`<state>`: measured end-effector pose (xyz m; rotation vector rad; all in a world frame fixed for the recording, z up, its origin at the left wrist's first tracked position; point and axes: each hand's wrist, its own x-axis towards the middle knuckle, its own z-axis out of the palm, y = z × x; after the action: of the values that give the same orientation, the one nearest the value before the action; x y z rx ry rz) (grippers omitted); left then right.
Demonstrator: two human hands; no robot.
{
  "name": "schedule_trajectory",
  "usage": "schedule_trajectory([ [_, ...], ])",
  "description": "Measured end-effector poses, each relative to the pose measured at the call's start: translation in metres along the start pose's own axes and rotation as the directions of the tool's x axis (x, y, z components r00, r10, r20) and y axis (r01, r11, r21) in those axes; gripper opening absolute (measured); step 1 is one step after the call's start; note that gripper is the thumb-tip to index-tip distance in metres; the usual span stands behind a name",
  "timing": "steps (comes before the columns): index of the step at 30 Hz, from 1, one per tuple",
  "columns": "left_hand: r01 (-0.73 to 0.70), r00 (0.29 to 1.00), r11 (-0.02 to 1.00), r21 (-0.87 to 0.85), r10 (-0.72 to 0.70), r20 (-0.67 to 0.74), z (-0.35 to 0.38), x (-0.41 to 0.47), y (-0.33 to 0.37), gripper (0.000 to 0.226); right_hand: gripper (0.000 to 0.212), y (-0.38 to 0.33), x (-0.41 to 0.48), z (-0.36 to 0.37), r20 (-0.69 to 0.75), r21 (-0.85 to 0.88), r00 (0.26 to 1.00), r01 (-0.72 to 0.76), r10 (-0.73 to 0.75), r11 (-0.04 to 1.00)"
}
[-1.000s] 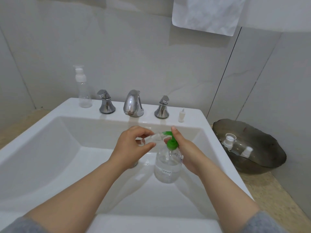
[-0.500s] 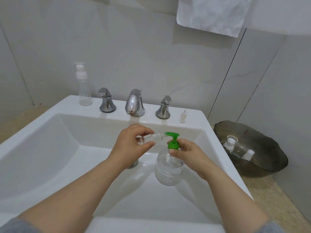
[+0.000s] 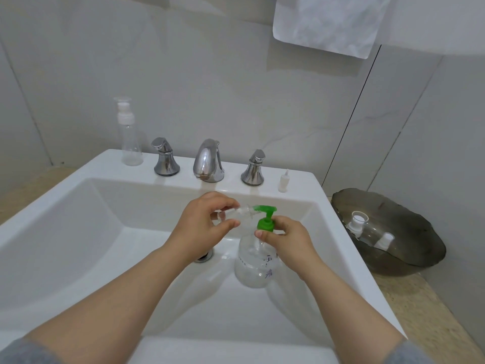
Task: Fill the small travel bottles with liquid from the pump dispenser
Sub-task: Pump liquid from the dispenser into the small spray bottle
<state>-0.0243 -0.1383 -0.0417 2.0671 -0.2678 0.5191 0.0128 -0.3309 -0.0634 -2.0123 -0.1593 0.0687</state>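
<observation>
right hand (image 3: 288,240) now off the green plastic pump head (image 3: 265,208), grip curled round the dispenser (image 3: 252,266) neck, left hand (image 3: 207,227) grip still pinching a small clear bottle (image 3: 236,212) sideways at the spout, rounded transparent dispenser over the glossy white sink (image 3: 78,219)

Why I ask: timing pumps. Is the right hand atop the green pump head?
No, the right hand grips the dispenser under its green pump.

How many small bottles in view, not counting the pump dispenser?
5: spray bottle, ledge far left; dropper bottle, ledge right; clear bottle in the left hand at the green nozzle; two bottles in the dark bowl, where more may hide.
</observation>
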Motion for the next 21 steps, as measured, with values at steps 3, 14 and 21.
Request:
schedule_trajectory([
  [3,0.003,1.0,1.0,0.009,-0.002,-0.017,-0.001,0.0,0.0,0.025,0.024,-0.002,0.001,0.004,-0.062,-0.051,0.998,0.012,-0.015,0.999],
  [14,0.046,0.999,0.999,-0.024,-0.046,-0.018,0.0,-0.001,0.0,0.025,0.031,-0.001,0.006,-0.003,0.007,-0.094,0.999,-0.037,0.038,0.995],
  [21,0.059,0.998,0.998,-0.025,-0.059,-0.022,0.001,-0.001,-0.001,0.026,0.037,-0.016,0.002,-0.012,0.222,0.157,0.947,-0.268,0.231,0.951],
])
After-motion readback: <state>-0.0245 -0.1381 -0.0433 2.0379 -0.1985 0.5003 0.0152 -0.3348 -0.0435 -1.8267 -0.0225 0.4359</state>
